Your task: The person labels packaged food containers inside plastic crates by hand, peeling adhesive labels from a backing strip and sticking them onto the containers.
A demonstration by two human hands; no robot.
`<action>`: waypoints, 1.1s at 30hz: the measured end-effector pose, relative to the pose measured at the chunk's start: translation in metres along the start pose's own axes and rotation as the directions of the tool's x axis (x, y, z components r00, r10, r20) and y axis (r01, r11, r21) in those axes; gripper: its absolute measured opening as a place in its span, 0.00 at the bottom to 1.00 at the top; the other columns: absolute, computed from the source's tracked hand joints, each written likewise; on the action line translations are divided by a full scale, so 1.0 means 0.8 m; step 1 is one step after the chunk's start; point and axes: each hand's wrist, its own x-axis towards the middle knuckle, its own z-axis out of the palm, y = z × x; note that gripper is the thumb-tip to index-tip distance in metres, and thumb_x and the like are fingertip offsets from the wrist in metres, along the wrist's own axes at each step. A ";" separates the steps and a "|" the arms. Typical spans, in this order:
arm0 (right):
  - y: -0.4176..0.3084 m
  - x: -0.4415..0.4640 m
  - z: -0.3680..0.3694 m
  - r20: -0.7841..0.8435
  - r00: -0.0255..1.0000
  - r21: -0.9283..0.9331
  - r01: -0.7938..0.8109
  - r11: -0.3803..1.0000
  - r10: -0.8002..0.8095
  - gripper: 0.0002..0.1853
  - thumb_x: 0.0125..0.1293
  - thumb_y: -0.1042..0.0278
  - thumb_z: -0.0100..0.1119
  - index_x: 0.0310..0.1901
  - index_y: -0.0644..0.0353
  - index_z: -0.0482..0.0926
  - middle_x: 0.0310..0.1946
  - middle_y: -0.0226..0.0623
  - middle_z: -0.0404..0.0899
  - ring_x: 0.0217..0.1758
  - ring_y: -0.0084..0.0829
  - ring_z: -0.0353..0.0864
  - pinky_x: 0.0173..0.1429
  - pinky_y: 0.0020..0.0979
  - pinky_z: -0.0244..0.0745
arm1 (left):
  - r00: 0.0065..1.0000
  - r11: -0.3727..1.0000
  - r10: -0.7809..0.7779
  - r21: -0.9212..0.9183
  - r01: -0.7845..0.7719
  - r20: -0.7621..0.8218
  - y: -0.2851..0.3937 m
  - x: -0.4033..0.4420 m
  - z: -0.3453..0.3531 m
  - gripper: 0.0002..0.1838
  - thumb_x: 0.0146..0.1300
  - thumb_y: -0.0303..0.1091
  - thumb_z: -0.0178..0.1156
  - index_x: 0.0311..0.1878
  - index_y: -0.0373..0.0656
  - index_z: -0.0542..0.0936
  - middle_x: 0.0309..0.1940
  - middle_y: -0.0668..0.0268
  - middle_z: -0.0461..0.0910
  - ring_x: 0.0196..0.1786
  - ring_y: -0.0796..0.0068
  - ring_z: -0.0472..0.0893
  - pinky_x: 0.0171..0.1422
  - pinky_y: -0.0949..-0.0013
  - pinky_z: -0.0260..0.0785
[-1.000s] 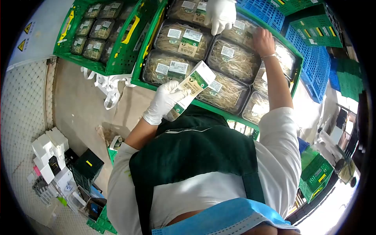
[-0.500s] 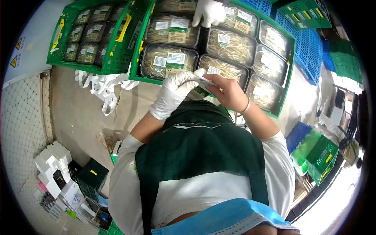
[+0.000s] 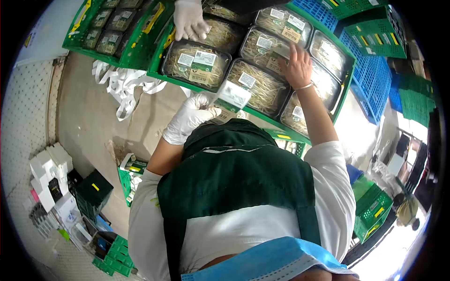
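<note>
My left hand (image 3: 191, 117), in a white glove, is closed on some printed paper labels (image 3: 233, 96), white and green, in front of the crate's near edge. My bare right hand (image 3: 297, 67) lies with fingers stretched out over a clear-topped black tray of bean sprouts (image 3: 258, 47), fingertips at its brown and green label (image 3: 276, 62). Nearer me sits another sprout tray (image 3: 262, 96) with a white sticker. To its left, a labelled sprout tray (image 3: 194, 70) carries a white sticker and a brown and green label.
A co-worker's white-gloved hand (image 3: 190, 21) reaches over the left of the green crate (image 3: 276, 124) that holds the trays. Another green crate (image 3: 136, 58) of packs stands left. White straps (image 3: 112, 84) hang below it. Blue crates (image 3: 370, 89) stand right.
My right hand has left the labels in my left hand and moved up and right onto a sprout tray. The co-worker's hand has moved left. The view has shifted slightly.
</note>
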 end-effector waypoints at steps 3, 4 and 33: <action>0.002 -0.011 0.002 0.060 0.996 -0.031 0.074 0.997 -0.072 0.36 0.48 0.42 0.54 0.59 0.47 0.59 0.60 0.39 0.54 0.60 0.42 0.55 0.56 0.46 0.54 | 0.990 0.970 0.127 -0.203 -0.136 -0.056 -0.003 0.005 0.029 0.09 0.52 0.22 0.54 0.39 0.36 0.75 0.34 0.72 0.73 0.33 0.87 0.69 0.40 0.80 0.62; 0.008 -0.010 0.009 0.118 0.988 -0.053 0.110 0.993 -0.103 0.36 0.48 0.38 0.51 0.58 0.46 0.60 0.60 0.38 0.53 0.62 0.42 0.52 0.57 0.49 0.50 | 0.977 0.960 0.111 -0.233 -0.152 -0.180 -0.001 0.004 0.045 0.08 0.52 0.22 0.54 0.37 0.36 0.75 0.29 0.73 0.73 0.30 0.87 0.69 0.38 0.81 0.62; -0.051 0.013 -0.156 0.181 0.980 0.675 -0.188 0.713 0.087 0.07 0.52 0.71 0.56 0.33 0.62 0.75 0.28 0.40 0.78 0.30 0.30 0.79 0.34 0.26 0.73 | 0.957 0.972 0.219 -0.037 -0.230 -0.192 0.031 -0.010 0.048 0.09 0.51 0.23 0.59 0.36 0.36 0.73 0.30 0.67 0.75 0.32 0.84 0.73 0.36 0.82 0.66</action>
